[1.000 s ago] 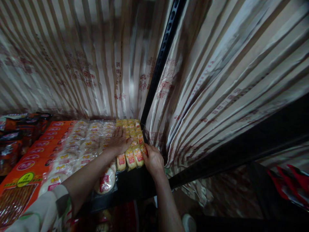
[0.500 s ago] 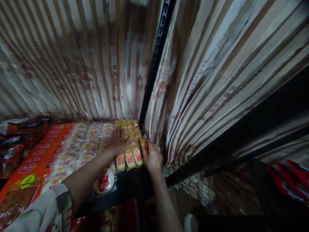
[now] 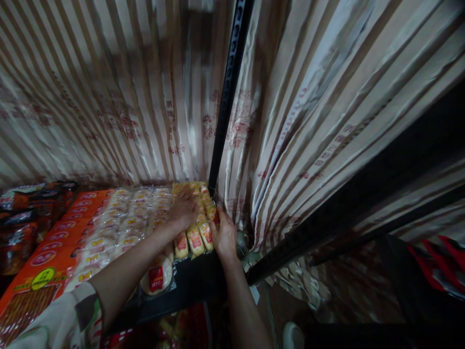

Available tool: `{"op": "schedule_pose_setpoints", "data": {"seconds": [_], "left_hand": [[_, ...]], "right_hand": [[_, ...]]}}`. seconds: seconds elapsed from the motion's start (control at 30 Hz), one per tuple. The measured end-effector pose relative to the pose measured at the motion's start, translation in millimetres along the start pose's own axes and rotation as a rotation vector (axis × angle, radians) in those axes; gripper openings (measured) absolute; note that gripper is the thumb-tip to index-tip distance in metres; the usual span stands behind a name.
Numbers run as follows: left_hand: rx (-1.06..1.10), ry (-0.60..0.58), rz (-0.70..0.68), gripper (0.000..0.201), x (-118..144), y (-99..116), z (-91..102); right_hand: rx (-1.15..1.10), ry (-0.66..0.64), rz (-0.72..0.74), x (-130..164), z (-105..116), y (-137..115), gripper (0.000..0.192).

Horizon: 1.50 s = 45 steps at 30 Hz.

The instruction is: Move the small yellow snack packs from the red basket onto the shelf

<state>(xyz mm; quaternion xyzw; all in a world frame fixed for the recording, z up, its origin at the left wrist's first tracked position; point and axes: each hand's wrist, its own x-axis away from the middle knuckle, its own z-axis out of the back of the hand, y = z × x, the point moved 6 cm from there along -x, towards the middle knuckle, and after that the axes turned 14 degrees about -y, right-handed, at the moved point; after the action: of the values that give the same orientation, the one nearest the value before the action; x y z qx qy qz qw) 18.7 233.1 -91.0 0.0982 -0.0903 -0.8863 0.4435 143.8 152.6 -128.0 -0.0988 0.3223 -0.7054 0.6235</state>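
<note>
Small yellow wrapped snack packs (image 3: 195,240) stand in close rows at the right end of a dark shelf. My left hand (image 3: 183,212) rests on top of these rows, fingers apart, holding nothing. At the right edge of the rows is my right hand (image 3: 224,235); its thumb and fingers close round a yellow snack pack (image 3: 214,213) that the hand partly covers. To the left lie rows of round white crackers (image 3: 159,274) in clear wrappers, partly behind my left forearm.
Orange snack packs (image 3: 43,259) and dark bags (image 3: 16,237) fill the shelf's left side. A black upright post (image 3: 227,97) stands behind the yellow packs, against striped curtain (image 3: 145,121). A black bar (image 3: 308,232) slants at right; red packages (image 3: 436,264) lie beyond.
My left hand's fingers have drawn in a little over the yellow packs. My right hand has shifted slightly left, pressed closer against the rows.
</note>
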Motion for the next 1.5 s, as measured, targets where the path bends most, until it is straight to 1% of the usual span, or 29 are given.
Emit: {"op": "schedule_pose_setpoints", "data": {"seconds": [0.07, 0.13, 0.27, 0.43, 0.57, 0.67, 0.77, 0.93, 1.03, 1.17, 1.23, 1.33, 1.4, 1.5], "left_hand": [[0.029, -0.037, -0.095, 0.038, -2.6, 13.4, -1.6], [0.064, -0.071, -0.158, 0.039, -3.5, 24.6, -3.8], [0.097, -0.103, -0.187, 0.039, -2.6, 34.8, -8.3], [0.125, -0.08, -0.176, 0.04, -4.9, 31.4, -13.4], [0.142, -0.072, -0.143, 0.041, -7.3, 26.0, -19.3], [0.119, -0.083, -0.149, 0.04, -5.6, 25.9, -23.4], [0.104, -0.086, -0.164, 0.041, -3.1, 26.7, -25.1], [0.11, -0.067, -0.19, 0.04, -3.0, 26.6, -23.8], [0.119, -0.06, -0.199, 0.04, -3.7, 26.3, -23.5], [0.13, -0.05, -0.207, 0.042, -1.6, 25.9, -24.0], [0.136, -0.035, -0.202, 0.042, 1.9, 25.5, -21.9], [0.111, -0.008, -0.195, 0.041, 12.0, 28.5, -14.0], [0.082, 0.01, -0.208, 0.039, 23.6, 35.3, -7.6], [0.057, 0.058, -0.23, 0.036, 49.3, 50.5, -2.8]], "right_hand": [[-0.009, 0.007, -0.015, -0.6, -0.9, 0.3, 0.046], [-0.023, 0.01, -0.021, -1.2, -1.7, 1.0, 0.046], [-0.078, 0.007, -0.011, -2.9, -4.8, 3.7, 0.044], [-0.215, 0.007, 0.009, -6.0, -11.5, 9.8, 0.039], [-0.247, 0.017, 0.004, -6.5, -13.4, 12.8, 0.036], [-0.207, 0.006, 0.026, -5.8, -13.6, 11.0, 0.035], [-0.112, -0.019, 0.03, -4.9, -14.3, 8.5, 0.037], [0.043, -0.102, -0.028, -1.4, -14.8, 3.6, 0.041], [0.065, -0.153, -0.065, 1.7, -13.7, 1.6, 0.044], [0.075, -0.18, -0.139, 4.4, -13.4, 8.1, 0.049], [0.087, -0.179, -0.141, 4.4, -15.0, 12.6, 0.05], [0.089, -0.168, -0.104, 3.2, -18.1, 17.7, 0.048], [0.089, -0.165, -0.087, 2.8, -18.7, 18.7, 0.048], [0.106, -0.18, -0.095, 4.7, -15.1, 15.6, 0.044]]}}
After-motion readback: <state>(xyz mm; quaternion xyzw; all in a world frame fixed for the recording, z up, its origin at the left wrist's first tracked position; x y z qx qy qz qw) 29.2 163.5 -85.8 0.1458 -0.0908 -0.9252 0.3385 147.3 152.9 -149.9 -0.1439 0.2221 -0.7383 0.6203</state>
